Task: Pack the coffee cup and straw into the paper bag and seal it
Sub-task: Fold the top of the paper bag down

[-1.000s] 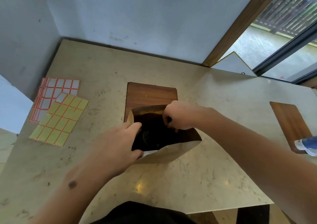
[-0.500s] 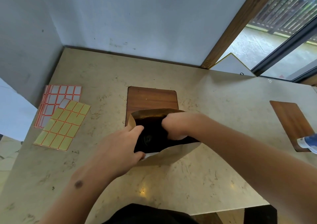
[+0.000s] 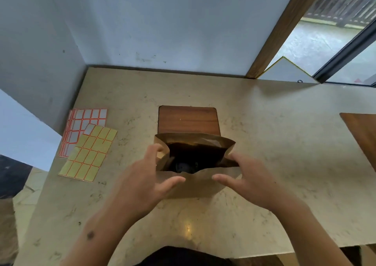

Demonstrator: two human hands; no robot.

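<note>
Head view: the paper bag (image 3: 193,184) stands open on the counter (image 3: 264,184), framed by the left hand (image 3: 140,186) and right hand (image 3: 250,182), fingers relaxed, gripping nothing. A dark cup (image 3: 184,167) sits inside; no straw is discernible. The cup could be tipped if the mouth is folded unevenly.

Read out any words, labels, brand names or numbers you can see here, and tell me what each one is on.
There is no readable text.
Orange-bordered sticker sheet: its labels are blank.
Yellow sticker sheet: its labels are blank too.
Paper bag: plain brown, no print shows on the side in view.
Cup lid inside the bag: too dark to tell whether it bears any marking.
Wooden board: no marking.
</note>
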